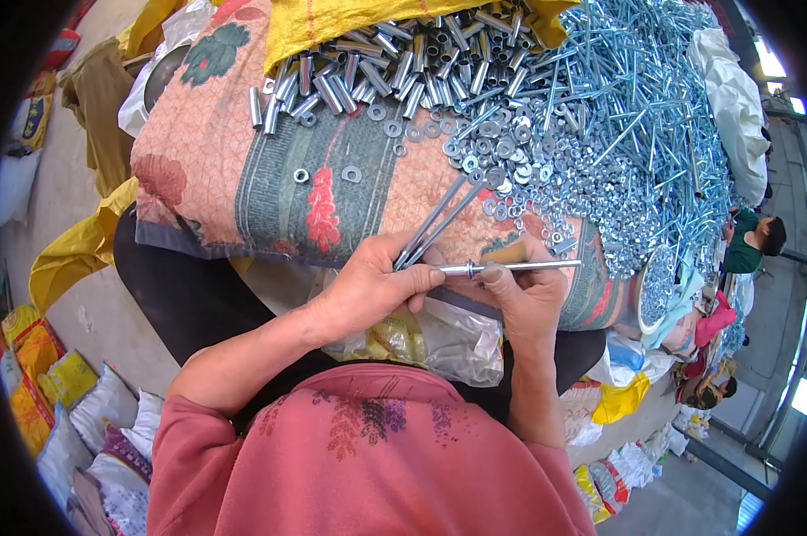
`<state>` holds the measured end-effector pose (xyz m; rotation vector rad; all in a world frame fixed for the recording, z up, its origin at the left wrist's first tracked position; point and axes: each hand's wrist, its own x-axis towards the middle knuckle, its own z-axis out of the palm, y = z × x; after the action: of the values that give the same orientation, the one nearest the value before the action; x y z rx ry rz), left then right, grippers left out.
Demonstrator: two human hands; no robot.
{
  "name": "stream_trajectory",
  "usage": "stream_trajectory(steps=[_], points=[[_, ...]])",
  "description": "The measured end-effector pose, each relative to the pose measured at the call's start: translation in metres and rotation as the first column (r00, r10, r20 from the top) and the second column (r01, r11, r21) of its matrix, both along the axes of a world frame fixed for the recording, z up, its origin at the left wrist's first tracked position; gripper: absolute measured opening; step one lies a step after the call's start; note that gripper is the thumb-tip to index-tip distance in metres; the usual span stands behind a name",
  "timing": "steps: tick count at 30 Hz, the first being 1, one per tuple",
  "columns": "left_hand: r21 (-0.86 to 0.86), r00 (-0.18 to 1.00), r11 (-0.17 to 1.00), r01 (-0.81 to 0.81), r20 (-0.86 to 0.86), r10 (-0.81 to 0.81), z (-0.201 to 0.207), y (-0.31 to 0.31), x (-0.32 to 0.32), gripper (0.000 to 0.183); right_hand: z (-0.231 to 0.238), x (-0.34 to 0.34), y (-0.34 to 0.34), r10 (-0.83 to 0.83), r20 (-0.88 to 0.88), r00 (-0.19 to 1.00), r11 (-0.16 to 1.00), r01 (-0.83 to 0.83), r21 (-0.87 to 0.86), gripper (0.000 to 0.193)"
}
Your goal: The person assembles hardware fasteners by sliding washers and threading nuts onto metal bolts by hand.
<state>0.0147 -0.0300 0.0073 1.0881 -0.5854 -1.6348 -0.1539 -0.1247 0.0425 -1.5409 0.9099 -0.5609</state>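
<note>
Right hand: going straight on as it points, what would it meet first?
Probably the loose washers and nuts on the patterned cloth, though how high the right hand sits above them is unclear.

At six o'clock, a rose-pink top [376, 464] printed with dark leaves. At ten, cloth [207, 147] banded peach and grey-green, with red and dark-green flowers. At twelve, shiny silver tubes [403, 76] and a bright yellow sack [332, 31]; at two, bluish-silver metal pieces [627, 107]. Centre: silver rods [434, 215].
</note>
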Motion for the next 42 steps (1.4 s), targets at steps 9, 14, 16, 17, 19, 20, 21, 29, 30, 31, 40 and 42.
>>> stream_trajectory(steps=[9, 14, 16, 17, 19, 20, 21, 29, 30, 31, 40, 42], points=[[0.002, 0.999, 0.999, -0.041, 0.018, 0.041, 0.005, -0.002, 0.005, 0.01, -0.003, -0.02, -0.006, 0.137, -0.126, 0.983, 0.978, -0.154, -0.142, 0.024], [0.034, 0.999, 0.998, 0.048, 0.008, -0.048, 0.006, -0.001, -0.003, 0.01, 0.005, -0.017, -0.008, -0.135, 0.108, 0.985, 0.983, 0.119, 0.14, 0.037], [0.035, 0.999, 0.999, -0.036, -0.006, 0.036, 0.005, -0.002, 0.001, 0.01, -0.003, -0.027, -0.011, -0.031, 0.004, 0.999, 0.993, 0.031, 0.113, 0.046], [0.046, 0.999, 0.998, -0.033, -0.021, 0.034, 0.008, -0.002, 0.004, 0.01, -0.007, -0.028, -0.012, -0.004, 0.02, 1.0, 0.996, 0.002, 0.084, 0.046], [0.049, 0.999, 0.999, 0.008, -0.041, -0.006, 0.009, -0.002, -0.004, 0.011, -0.006, -0.027, -0.014, 0.032, 0.034, 0.999, 0.998, -0.034, 0.053, 0.047], [0.051, 0.997, 0.997, 0.051, -0.061, -0.048, 0.009, -0.002, -0.008, 0.011, 0.0, -0.025, -0.013, 0.02, 0.086, 0.996, 0.989, -0.033, 0.144, 0.047], [0.026, 0.995, 0.996, 0.083, -0.049, -0.082, 0.005, -0.001, -0.009, 0.011, 0.005, -0.022, -0.01, -0.001, 0.139, 0.99, 0.971, -0.032, 0.235, 0.048], [0.074, 0.987, 0.996, 0.047, -0.159, -0.035, -0.001, -0.001, -0.006, 0.011, 0.002, -0.022, -0.011, 0.016, 0.099, 0.995, 0.974, -0.037, 0.221, 0.049], [0.062, 0.981, 0.996, 0.06, -0.187, -0.047, -0.001, 0.0, -0.009, 0.012, 0.003, -0.024, -0.009, 0.008, 0.105, 0.994, 0.964, -0.036, 0.264, 0.048], [0.113, 0.979, 0.994, 0.015, -0.206, 0.008, 0.003, -0.001, -0.005, 0.011, -0.005, -0.033, -0.016, 0.061, 0.2, 0.978, 0.935, -0.126, 0.332, 0.04], [-0.08, 0.967, 0.997, -0.016, 0.253, 0.036, -0.001, 0.003, -0.015, 0.01, -0.005, -0.013, 0.012, -0.098, 0.028, 0.995, 0.957, 0.086, 0.278, 0.018], [-0.126, 0.95, 0.992, -0.006, 0.308, 0.045, -0.003, 0.004, -0.018, 0.011, -0.005, -0.013, 0.013, -0.097, 0.016, 0.995, 0.963, 0.09, 0.255, 0.019]])
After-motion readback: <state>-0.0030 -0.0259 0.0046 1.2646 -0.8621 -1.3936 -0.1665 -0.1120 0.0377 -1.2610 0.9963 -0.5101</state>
